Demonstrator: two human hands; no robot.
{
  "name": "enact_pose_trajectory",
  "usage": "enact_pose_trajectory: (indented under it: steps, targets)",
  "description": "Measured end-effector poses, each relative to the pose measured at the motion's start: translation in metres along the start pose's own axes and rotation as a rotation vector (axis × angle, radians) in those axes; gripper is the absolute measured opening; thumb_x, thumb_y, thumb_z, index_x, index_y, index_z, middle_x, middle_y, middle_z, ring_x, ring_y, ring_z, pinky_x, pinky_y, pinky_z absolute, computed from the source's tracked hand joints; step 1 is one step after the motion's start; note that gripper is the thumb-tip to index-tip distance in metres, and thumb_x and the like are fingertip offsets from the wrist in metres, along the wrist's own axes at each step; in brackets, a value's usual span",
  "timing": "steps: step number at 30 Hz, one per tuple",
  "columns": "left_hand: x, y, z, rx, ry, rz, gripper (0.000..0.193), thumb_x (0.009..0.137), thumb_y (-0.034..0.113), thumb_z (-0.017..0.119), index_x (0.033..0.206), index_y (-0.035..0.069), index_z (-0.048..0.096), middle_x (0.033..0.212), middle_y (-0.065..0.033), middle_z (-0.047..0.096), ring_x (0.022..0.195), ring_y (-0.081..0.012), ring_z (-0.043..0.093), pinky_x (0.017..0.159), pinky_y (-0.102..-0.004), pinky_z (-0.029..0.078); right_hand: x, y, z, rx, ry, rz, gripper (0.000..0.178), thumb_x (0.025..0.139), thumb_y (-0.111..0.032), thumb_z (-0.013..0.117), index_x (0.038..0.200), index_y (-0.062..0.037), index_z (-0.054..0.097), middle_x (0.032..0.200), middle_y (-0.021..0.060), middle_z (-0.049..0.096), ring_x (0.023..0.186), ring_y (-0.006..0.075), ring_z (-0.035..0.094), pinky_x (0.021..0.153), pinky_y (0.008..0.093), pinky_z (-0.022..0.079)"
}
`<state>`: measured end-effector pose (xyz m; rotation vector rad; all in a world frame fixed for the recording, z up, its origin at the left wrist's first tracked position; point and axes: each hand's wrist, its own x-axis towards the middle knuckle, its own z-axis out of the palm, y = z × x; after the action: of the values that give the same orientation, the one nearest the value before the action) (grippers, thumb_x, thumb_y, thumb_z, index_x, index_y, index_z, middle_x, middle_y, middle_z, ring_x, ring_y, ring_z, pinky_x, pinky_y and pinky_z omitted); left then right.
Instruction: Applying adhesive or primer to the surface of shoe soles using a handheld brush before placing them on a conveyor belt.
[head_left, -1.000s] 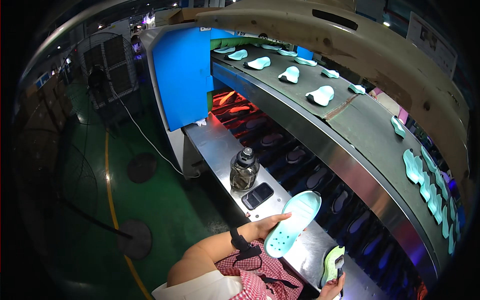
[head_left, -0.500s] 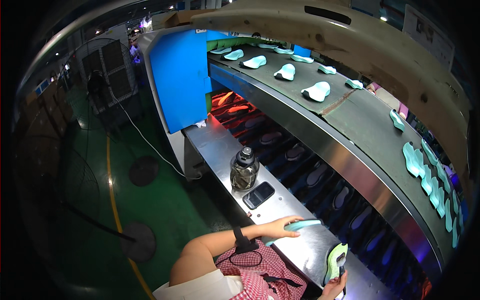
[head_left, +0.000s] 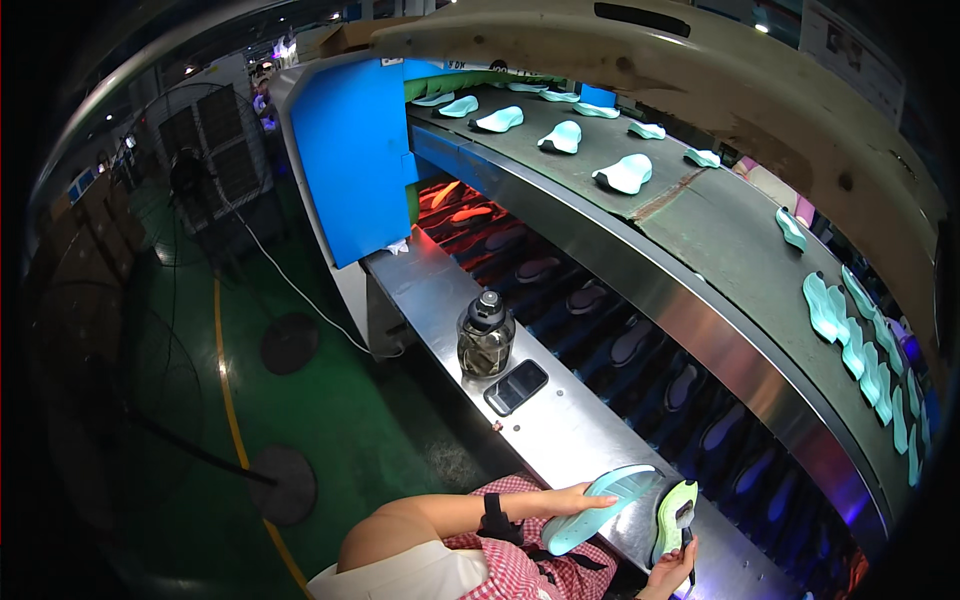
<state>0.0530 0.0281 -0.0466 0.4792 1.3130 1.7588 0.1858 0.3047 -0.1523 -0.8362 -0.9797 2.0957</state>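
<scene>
Steel ledge (head_left: 560, 440) beside green floor (head_left: 330, 430).

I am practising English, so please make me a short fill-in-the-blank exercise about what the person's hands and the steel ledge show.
1. The left hand holds a light ____ shoe sole.
2. The right hand holds a smaller sole of yellow-____ colour.
3. On the steel ledge, a dark phone lies beside a clear ____.
4. Pale soles ride the upper ____.

Missing words: blue; green; bottle; belt

Dim hall, dark fisheye rim bending edges — orange glow inside the oven tunnel (head_left: 455, 205).
</scene>
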Motion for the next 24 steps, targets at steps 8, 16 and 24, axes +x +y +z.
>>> enact_pose_trajectory:
  steps: [8, 16, 24]
  targets:
    - [-0.007, 0.009, 0.004, -0.157, 0.01, -0.114, 0.068, 0.08, 0.048, 0.051, 0.125, 0.002, 0.03, 0.107, -0.0118, 0.047, 0.095, -0.017, 0.047, 0.078, -0.0292, 0.043, 0.014, -0.003, -0.015, 0.032, 0.0, 0.091, 0.031, 0.083, -0.024, 0.054, 0.11, -0.0101, 0.051, 0.077, -0.0028, 0.053, 0.053, 0.0015, 0.044, 0.042, 0.0123, 0.037]
    - [-0.007, 0.002, 0.005, -0.324, 0.063, -0.17, 0.063, 0.081, 0.047, 0.05, 0.122, 0.002, 0.035, 0.103, -0.012, 0.051, 0.09, -0.016, 0.051, 0.075, -0.0296, 0.045, -0.007, -0.018, 0.004, 0.018, 0.026, 0.105, 0.031, 0.083, -0.025, 0.055, 0.11, -0.0111, 0.051, 0.072, -0.0039, 0.05, 0.053, 0.0017, 0.044, 0.042, 0.0126, 0.035]
    - [-0.001, 0.001, -0.024, -0.064, -0.007, -0.167, 0.045, 0.089, 0.043, 0.037, 0.108, 0.003, 0.047, 0.092, -0.0055, 0.055, 0.079, -0.013, 0.053, 0.072, -0.0283, 0.045, -0.035, -0.036, 0.016, 0.101, -0.158, 0.111, 0.021, 0.083, -0.016, 0.053, 0.1, -0.0054, 0.055, 0.083, 0.0014, 0.061, 0.067, 0.0093, 0.056, 0.059, 0.0215, 0.046]
